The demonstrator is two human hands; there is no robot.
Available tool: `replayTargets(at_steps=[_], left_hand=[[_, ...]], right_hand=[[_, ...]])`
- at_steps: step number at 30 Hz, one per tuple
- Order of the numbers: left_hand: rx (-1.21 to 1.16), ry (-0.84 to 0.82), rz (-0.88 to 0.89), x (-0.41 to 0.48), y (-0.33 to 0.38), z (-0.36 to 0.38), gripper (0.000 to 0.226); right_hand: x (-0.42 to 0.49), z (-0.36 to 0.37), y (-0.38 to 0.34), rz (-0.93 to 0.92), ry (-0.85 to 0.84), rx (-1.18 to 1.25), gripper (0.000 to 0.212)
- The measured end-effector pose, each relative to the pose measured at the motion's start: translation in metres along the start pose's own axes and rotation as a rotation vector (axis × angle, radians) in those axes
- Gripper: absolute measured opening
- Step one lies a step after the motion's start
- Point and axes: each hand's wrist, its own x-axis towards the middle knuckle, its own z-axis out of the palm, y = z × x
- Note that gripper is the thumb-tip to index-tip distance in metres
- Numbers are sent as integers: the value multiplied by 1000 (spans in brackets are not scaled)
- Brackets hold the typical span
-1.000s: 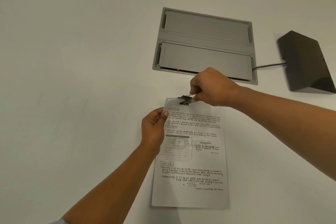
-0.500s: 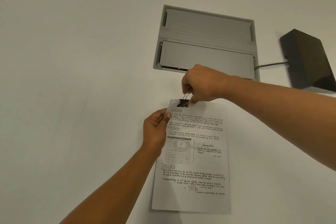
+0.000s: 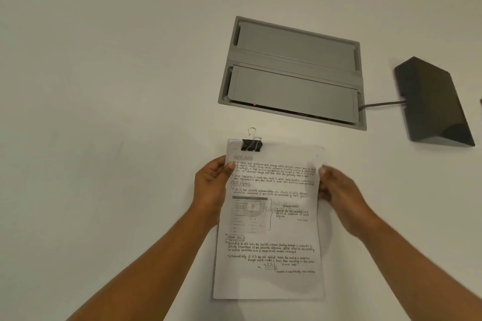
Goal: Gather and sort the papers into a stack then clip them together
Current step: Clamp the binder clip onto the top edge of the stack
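- The paper stack (image 3: 271, 216) sits low and centre in the head view, long side running from 12 to 6 o'clock. Handwritten notes and a small printed diagram show on the top sheet.
- The stack's near end rests on the white table (image 3: 104, 86). Its far end looks slightly raised between the hands.
- A black binder clip (image 3: 251, 145) is clamped over the stack's far edge, near the 11 o'clock corner. One wire handle stands up toward 12 o'clock, and neither hand touches the clip.
- The left hand (image 3: 211, 187) grips the stack's left edge at about 9 o'clock. The thumb lies on the top sheet and the other fingers are curled out of sight under the pages.
- The right hand (image 3: 339, 190) is at the right edge, about 3 o'clock. It is motion-blurred, but its thumb seems to press on the margin with the fingers curled beneath, pinching the sheets.
- At 12 to 1 o'clock from the stack and well apart from it, a grey cable hatch (image 3: 292, 73) is set flush in the table. Both its flaps are closed, and a small red light (image 3: 254, 105) shows at its near edge.
- At 2 o'clock lies a dark wedge-shaped device (image 3: 433, 101). A grey cable (image 3: 380, 104) runs from it to the hatch.
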Motion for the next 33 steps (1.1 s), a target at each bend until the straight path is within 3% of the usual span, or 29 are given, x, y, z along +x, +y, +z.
replayTargets(at_steps=[3, 6, 12, 16, 20, 30, 33], left_hand=[[-74, 12, -38, 1, 9, 3, 18], [-10, 59, -52, 5, 18, 10, 13], [644, 42, -39, 5, 18, 2, 12], [1032, 171, 117, 4, 19, 1, 19], [1149, 211, 124, -3, 18, -2, 9], [1162, 169, 94, -16, 11, -4, 20], [1174, 200, 103, -20, 9, -1, 35]], right_hand=[[-19, 5, 18, 4, -94, 52, 29], [-21, 13, 32, -40, 19, 114, 20], [4, 23, 20, -42, 135, 128, 21], [14, 26, 5, -126, 165, -167, 19], [11, 23, 3, -272, 291, -478, 7], [4, 21, 17, -288, 313, -702, 43], [-2, 21, 20, -282, 333, -782, 60]])
